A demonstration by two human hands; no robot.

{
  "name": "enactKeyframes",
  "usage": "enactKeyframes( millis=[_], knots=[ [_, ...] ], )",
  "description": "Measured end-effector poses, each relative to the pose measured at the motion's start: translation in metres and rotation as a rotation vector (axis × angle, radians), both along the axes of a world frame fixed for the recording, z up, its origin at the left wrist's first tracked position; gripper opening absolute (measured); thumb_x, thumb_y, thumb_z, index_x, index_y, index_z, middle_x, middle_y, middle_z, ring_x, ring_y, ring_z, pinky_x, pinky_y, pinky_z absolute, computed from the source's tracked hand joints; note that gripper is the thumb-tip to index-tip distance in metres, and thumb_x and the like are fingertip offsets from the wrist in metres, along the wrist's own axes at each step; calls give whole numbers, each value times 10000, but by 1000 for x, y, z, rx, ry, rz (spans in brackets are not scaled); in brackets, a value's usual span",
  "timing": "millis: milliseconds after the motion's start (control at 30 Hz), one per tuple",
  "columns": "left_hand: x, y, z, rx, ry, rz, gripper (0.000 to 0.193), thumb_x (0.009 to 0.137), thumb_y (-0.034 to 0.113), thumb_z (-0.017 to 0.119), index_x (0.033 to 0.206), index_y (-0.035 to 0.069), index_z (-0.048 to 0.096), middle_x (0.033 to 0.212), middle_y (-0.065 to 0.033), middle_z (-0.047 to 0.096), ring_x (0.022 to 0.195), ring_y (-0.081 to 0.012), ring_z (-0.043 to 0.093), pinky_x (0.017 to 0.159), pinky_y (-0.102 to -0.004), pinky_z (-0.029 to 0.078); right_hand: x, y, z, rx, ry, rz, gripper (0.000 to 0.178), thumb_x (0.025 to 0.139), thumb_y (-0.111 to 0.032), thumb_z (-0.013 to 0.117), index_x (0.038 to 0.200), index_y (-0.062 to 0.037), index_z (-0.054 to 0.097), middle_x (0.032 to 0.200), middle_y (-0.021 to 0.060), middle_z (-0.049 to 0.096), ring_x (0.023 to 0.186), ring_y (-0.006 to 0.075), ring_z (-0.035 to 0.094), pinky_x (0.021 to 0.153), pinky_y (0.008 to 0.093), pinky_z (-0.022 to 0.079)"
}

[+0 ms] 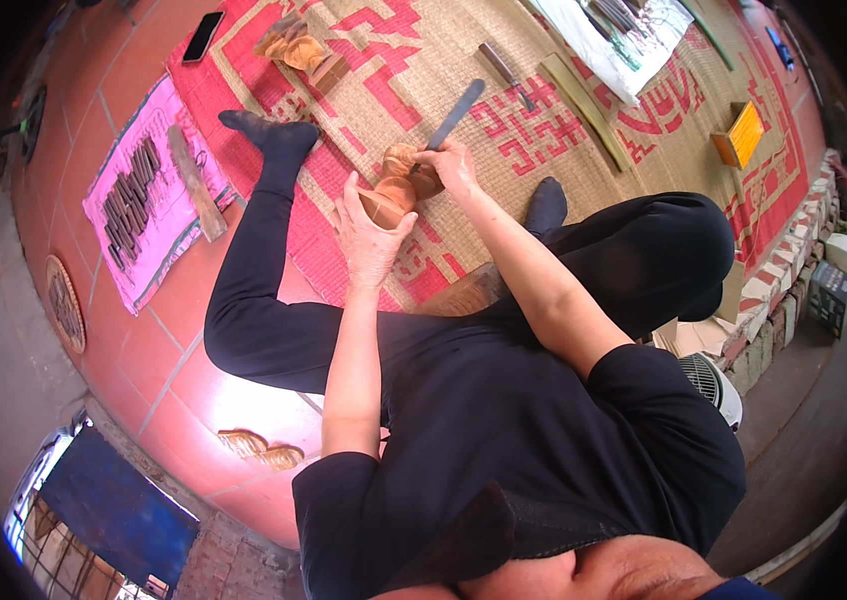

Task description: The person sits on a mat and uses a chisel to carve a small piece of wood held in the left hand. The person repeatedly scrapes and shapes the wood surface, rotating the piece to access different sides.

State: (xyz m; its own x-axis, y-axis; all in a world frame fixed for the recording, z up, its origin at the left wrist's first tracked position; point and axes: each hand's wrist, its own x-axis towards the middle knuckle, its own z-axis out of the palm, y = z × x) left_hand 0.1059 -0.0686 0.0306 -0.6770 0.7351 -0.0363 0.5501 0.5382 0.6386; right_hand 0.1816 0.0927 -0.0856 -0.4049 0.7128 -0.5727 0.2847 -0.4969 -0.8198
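Observation:
A small carved wooden figure [395, 190] with rounded forms and a block base is held above the woven mat. My left hand [371, 238] is closed around its base, thumb on one side and fingers on the other. My right hand [451, 170] grips a long flat grey tool with a rounded end [459, 112], which looks like a file. The tool's upper part sticks out beyond my fingers, away from me; its lower end is by the figure, partly hidden by my hand. A chisel with a wooden handle [499, 66] lies on the mat farther off.
Another wooden carving [301, 50] stands at the far left of the mat [433, 60], near a phone [203, 38]. Several carving tools [128, 210] lie on a pink cloth [168, 235]. A white cloth [648, 70] with more tools and an orange box [738, 135] are at right.

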Motion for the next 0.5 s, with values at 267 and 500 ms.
enactKeyframes(
  millis=[267,500],
  knots=[
    [7,-15,-7,-13,-51,7,1024,620,266,873,1429,64,278,1327,-223,381,1253,-387,365,1086,-500,311,4,-3,-1,77,42,100,272,680,-209,820,854,-26,721,822,53,713,784,135,644,741,296,494],
    [10,-27,-5,-25,-140,54,1057,613,258,878,1446,72,255,1341,-226,350,1273,-387,343,1092,-494,301,7,1,-6,-23,93,4,204,722,-158,785,864,-26,722,793,46,707,744,127,634,727,280,491]
  ],
)
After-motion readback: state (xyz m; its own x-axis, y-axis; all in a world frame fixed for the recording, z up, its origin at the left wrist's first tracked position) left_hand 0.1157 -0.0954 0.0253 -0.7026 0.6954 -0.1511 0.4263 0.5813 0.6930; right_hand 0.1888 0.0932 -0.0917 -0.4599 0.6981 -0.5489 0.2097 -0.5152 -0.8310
